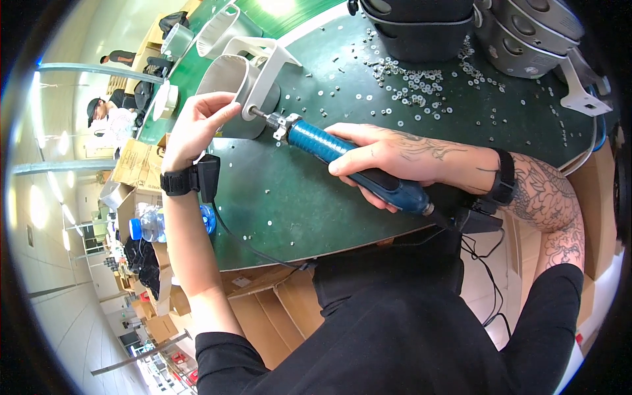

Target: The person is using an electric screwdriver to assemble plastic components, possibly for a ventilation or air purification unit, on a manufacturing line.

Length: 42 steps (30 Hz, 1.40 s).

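Note:
My right hand [382, 161] is wrapped around a blue electric screwdriver [322, 143], which points up and to the left. Its bit meets the lower end of a white curved handle [263, 82] at the side of a light grey tub [222, 78]. The tub lies tilted on the green table, its opening partly toward me. With thumb and fingers, my left hand [201, 125] grips the tub's near side, right beside the bit. Part of the tub's body is hidden behind that hand and the handle.
Washers and small nuts [418, 85] are scattered across the green table [296, 217]. Stacked black tubs [421, 33] and grey tubs [520, 46] stand at the far right, near another white handle [582, 89]. More pale tubs [224, 29] stand far left. A cable [240, 240] trails from my left wrist.

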### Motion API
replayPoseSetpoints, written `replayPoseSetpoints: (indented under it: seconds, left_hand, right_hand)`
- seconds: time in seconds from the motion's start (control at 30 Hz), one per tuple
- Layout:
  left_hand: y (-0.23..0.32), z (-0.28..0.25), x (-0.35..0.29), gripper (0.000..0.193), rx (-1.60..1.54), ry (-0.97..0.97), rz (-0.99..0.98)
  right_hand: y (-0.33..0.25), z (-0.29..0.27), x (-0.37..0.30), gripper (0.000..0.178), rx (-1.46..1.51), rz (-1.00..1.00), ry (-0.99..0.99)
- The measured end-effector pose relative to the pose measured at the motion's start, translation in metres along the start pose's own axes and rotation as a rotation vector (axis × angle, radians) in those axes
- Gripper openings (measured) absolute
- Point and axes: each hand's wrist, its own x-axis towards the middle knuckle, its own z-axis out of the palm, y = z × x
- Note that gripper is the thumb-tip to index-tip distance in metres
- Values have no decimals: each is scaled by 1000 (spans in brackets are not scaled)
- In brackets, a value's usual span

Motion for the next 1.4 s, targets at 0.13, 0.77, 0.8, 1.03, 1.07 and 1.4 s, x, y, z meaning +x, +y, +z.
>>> replayPoseSetpoints:
  seconds: [0.13,0.77,0.8,1.03,1.07,1.4]
  left_hand:
    - [4,6,-2,25,-2,-7,37]
    - [3,15,-7,27,50,114,20]
    - [3,15,-7,27,51,119,14]
    - [1,12,-6,27,64,128,10]
    - [2,12,-5,27,57,129,22]
    - [-3,31,6,26,-230,517,174]
  right_hand:
    - [2,-1,0,68,8,1,-6]
    - [0,7,-3,69,-37,12,35]
    - [0,6,-3,69,-19,16,36]
    - [-3,7,-5,68,-83,14,44]
    - [-4,6,-5,67,-91,25,52]
    - [-2,1,0,58,-83,-11,90]
